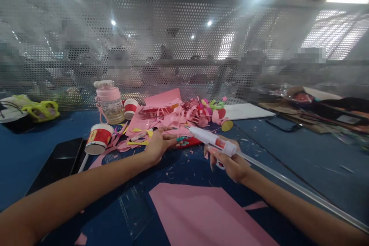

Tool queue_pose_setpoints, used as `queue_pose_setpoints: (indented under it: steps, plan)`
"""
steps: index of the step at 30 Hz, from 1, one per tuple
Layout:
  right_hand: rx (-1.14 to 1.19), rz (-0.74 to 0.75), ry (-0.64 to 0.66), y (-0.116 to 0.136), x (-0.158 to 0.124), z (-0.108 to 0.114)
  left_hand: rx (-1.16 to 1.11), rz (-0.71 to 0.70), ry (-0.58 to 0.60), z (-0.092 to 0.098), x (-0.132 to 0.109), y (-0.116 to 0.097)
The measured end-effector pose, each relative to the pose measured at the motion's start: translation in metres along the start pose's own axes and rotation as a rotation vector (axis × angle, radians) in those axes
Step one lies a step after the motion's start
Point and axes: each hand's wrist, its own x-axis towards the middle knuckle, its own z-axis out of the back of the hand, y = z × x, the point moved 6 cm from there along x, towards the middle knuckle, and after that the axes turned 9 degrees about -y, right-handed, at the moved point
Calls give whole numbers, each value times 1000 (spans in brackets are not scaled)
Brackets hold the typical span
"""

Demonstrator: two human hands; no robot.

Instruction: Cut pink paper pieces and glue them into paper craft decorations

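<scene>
My right hand (232,159) is wrapped round a white hot glue gun (211,140), its nozzle pointing left towards the paper pile. A long clear glue stick (288,180) runs out of the gun's back end towards the lower right. My left hand (158,146) reaches over the near edge of the pink paper scraps (170,117), fingers stretched out and apart. At its fingertips is a small teal spot (181,138), too small to name. Just beyond lies a red object (191,143), partly hidden by the glue gun. A cut pink sheet (204,215) lies in front of me.
On the left stand a drink bottle (109,103), red-and-white paper cups (99,138) and a black flat object (59,163). A yellow item (43,111) is farther left. White paper (246,111) and a dark-framed object (284,125) lie right. A perforated metal screen (184,54) closes the back.
</scene>
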Motion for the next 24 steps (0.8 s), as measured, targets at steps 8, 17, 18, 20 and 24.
queue_pose_setpoints:
  steps: [8,17,18,20,24]
  plan:
    - [-88,42,-16,5,-1,-6,13,-2,46,-2,0,0]
    - [-131,-5,-23,7,-2,-6,-5,-5,57,-1,2,1]
    - [-126,-2,-17,6,-2,-6,-5,-2,57,-1,1,1]
    - [-104,5,-4,5,-1,-6,0,1,57,-2,0,1]
    - [-92,21,9,4,-1,-7,4,-1,50,-2,-1,1]
